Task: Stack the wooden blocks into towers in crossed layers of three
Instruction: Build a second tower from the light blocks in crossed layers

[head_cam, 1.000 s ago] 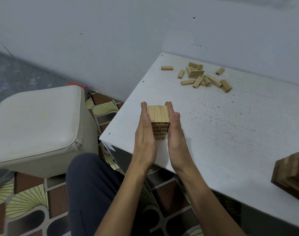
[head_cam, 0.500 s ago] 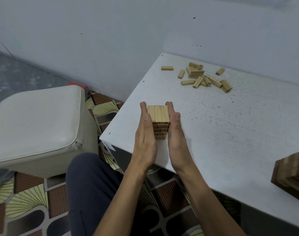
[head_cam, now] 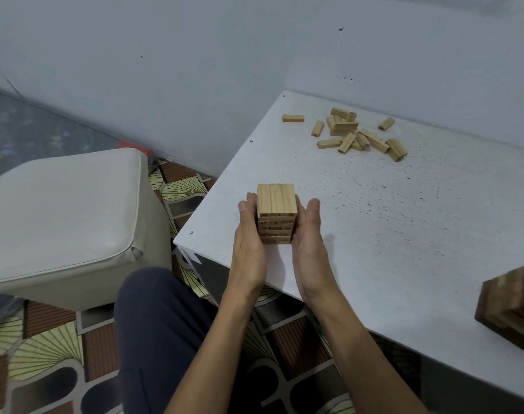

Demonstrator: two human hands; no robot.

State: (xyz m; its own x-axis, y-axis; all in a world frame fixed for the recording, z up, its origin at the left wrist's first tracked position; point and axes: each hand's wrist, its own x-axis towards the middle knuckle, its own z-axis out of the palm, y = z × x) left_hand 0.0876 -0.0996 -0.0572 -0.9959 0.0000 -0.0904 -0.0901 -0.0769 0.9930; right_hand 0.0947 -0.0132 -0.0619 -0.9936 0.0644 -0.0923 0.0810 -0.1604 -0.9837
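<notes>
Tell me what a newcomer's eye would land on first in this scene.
The small pale wooden block tower at the near corner of the white table draws the eye first, with the left hand and right hand flat along its sides. Next come the scattered loose pale blocks at the far edge, and a darker striped wooden tower cut off at the right.

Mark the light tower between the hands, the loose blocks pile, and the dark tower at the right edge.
light tower (head_cam: 276, 199): head view, on its top layer's middle block.
loose blocks pile (head_cam: 344, 126): head view, on a block lying atop the heap.
dark tower (head_cam: 514, 306): head view, on its side face.
</notes>
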